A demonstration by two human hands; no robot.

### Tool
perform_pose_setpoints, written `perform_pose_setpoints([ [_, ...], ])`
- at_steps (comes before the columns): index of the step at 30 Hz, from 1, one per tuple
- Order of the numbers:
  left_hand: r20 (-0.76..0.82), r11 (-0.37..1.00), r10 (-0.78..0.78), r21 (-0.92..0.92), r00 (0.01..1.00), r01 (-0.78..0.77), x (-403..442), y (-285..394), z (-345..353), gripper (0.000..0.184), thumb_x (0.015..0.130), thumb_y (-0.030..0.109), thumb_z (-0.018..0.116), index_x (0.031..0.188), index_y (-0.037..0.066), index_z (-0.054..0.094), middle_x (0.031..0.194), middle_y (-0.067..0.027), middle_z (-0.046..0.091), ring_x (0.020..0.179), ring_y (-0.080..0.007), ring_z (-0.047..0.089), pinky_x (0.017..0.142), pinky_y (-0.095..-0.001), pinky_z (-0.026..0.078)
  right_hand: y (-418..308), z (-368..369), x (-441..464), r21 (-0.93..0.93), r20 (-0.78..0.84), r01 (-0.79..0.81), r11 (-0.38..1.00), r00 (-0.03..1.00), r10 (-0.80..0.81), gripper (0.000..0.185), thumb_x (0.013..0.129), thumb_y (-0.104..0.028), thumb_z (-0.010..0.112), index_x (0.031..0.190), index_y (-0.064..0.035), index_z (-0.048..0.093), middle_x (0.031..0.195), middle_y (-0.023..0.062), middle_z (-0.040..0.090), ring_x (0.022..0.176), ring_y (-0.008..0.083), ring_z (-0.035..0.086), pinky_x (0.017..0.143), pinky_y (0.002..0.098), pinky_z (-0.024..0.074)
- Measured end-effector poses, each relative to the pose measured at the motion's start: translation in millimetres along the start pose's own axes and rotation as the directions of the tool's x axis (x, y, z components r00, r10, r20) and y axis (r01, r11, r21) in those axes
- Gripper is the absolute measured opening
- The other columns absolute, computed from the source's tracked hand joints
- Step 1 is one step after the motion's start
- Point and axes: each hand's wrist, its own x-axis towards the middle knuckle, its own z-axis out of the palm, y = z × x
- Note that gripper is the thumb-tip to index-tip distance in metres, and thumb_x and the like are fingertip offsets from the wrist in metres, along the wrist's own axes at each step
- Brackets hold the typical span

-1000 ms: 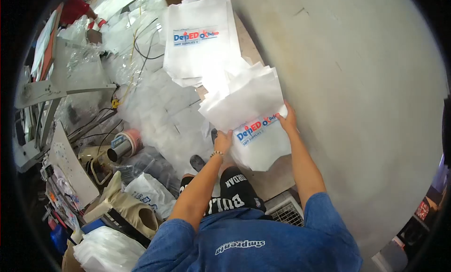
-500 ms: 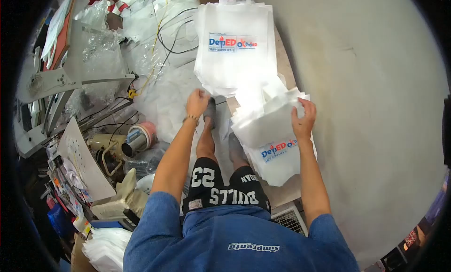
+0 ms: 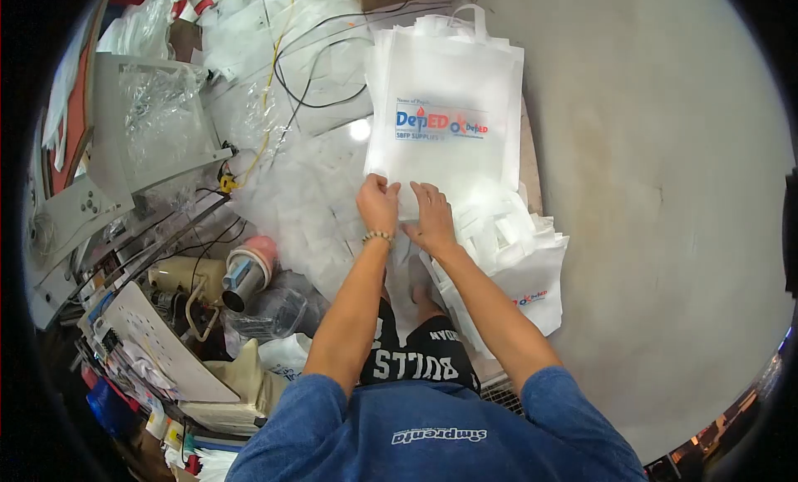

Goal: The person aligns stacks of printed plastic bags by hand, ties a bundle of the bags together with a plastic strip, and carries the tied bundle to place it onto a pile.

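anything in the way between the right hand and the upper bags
Nothing visible stands between the right hand and the upper bags: it is right at their lower edge, though contact is unclear. The lower bags lie off to the right, not in between.

You have two piles of white cloth bags before you. The farther pile of bags (image 3: 449, 162) lies flat, its edges slightly staggered at the left, a loop handle (image 3: 480, 23) pointing away from you — the blue-and-red DepED print (image 3: 440, 124) reads upright to you. The nearer pile (image 3: 519, 266) lies askew, lower right, straps (image 3: 492, 232) bunched on top — its print partly covered.
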Motion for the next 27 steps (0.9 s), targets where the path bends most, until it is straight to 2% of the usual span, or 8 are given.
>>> perform_pose_setpoints([
  [4, 0.049, 0.917, 0.304, -0.286, 0.951, -0.278, -20, 42, -14, 0.021, 0.082, 0.016, 0.074, 0.078, -0.002, 0.066, 0.067, -0.0145, 0.064, 0.059, -0.0261, 0.061, 0.059, -0.0345, 0.049, 18, 11, 10, 0.055, -0.123, -0.117, 0.992, 0.985, 0.123, 0.036, 0.078, -0.009, 0.065, 0.113, -0.0006, 0.060, 0.107, 0.0184, 0.059, 0.100, 0.0377, 0.056, 0.087, 0.0429, 0.0467],
  [7, 0.031, 0.975, 0.140, -0.180, 0.990, -0.132, -11, 20, -8, 0.023, 0.084, 0.020, 0.072, 0.084, -0.002, 0.066, 0.074, -0.0158, 0.065, 0.065, -0.0246, 0.063, 0.063, -0.0352, 0.050, 30, -15, 18, 0.119, -0.338, -0.159, 0.980, 0.922, 0.191, 0.025, 0.088, -0.006, 0.055, 0.111, 0.0024, 0.058, 0.107, 0.0227, 0.060, 0.097, 0.0394, 0.059, 0.086, 0.0416, 0.0478],
  [9, -0.002, 0.998, 0.066, 0.018, 0.998, -0.066, -4, 5, -7, 0.031, 0.082, 0.027, 0.074, 0.090, -0.001, 0.064, 0.079, -0.0150, 0.064, 0.073, -0.0264, 0.063, 0.066, -0.0384, 0.050, 40, -37, 22, 0.130, -0.379, -0.211, 0.969, 0.892, 0.245, 0.041, 0.088, -0.005, 0.057, 0.126, 0.0021, 0.046, 0.115, 0.0237, 0.057, 0.107, 0.0382, 0.057, 0.093, 0.0425, 0.0450],
  [13, 0.129, 0.959, 0.249, 0.102, 0.960, -0.263, 11, -11, 11, 0.039, 0.078, 0.032, 0.077, 0.093, 0.000, 0.062, 0.085, -0.0151, 0.064, 0.074, -0.0301, 0.062, 0.067, -0.0400, 0.050, 53, -69, 28, -0.042, -0.490, -0.020, 0.999, 0.872, -0.003, 0.051, 0.087, -0.001, 0.056, 0.135, -0.0039, 0.039, 0.124, 0.0227, 0.052, 0.115, 0.0382, 0.052, 0.095, 0.0424, 0.0431],
  [15, 0.175, 0.968, 0.054, 0.231, 0.983, -0.094, 10, 7, 15, 0.042, 0.074, 0.032, 0.080, 0.095, 0.001, 0.060, 0.090, -0.0162, 0.065, 0.078, -0.0337, 0.063, 0.071, -0.0420, 0.050, 53, -85, 33, -0.074, -0.507, 0.048, 0.996, 0.859, -0.079, 0.043, 0.086, 0.001, 0.058, 0.127, -0.0073, 0.051, 0.112, 0.0190, 0.057, 0.104, 0.0361, 0.056, 0.088, 0.0408, 0.0465],
  [18, 0.107, 0.973, 0.047, 0.219, 0.993, -0.070, -2, 6, 31, 0.041, 0.071, 0.029, 0.081, 0.094, 0.001, 0.061, 0.087, -0.0160, 0.065, 0.082, -0.0356, 0.064, 0.074, -0.0434, 0.050, 82, -87, 13, -0.108, -0.336, -0.099, 0.989, 0.940, 0.057, 0.029, 0.084, 0.000, 0.063, 0.112, -0.0075, 0.064, 0.096, 0.0147, 0.059, 0.089, 0.0321, 0.060, 0.078, 0.0394, 0.0488],
  [19, 0.110, 0.974, 0.049, 0.216, 0.993, -0.072, -2, 2, 37, 0.041, 0.071, 0.029, 0.081, 0.094, 0.001, 0.061, 0.087, -0.0160, 0.065, 0.082, -0.0356, 0.064, 0.074, -0.0434, 0.050, 64, -89, 18, -0.040, -0.461, -0.057, 0.998, 0.887, 0.032, 0.016, 0.081, 0.000, 0.068, 0.096, -0.0050, 0.071, 0.084, 0.0115, 0.057, 0.078, 0.0285, 0.060, 0.070, 0.0377, 0.0489],
  [27, 0.147, 0.976, 0.093, 0.182, 0.985, -0.119, 8, -31, 47, 0.022, 0.078, 0.018, 0.071, 0.084, -0.001, 0.063, 0.082, -0.0191, 0.065, 0.080, -0.0378, 0.063, 0.072, -0.0444, 0.049, 42, -90, 30, -0.069, -0.491, 0.064, 0.996, 0.866, -0.089, 0.035, 0.076, 0.006, 0.066, 0.106, -0.0113, 0.070, 0.096, 0.0144, 0.060, 0.088, 0.0315, 0.060, 0.075, 0.0390, 0.0500],
])
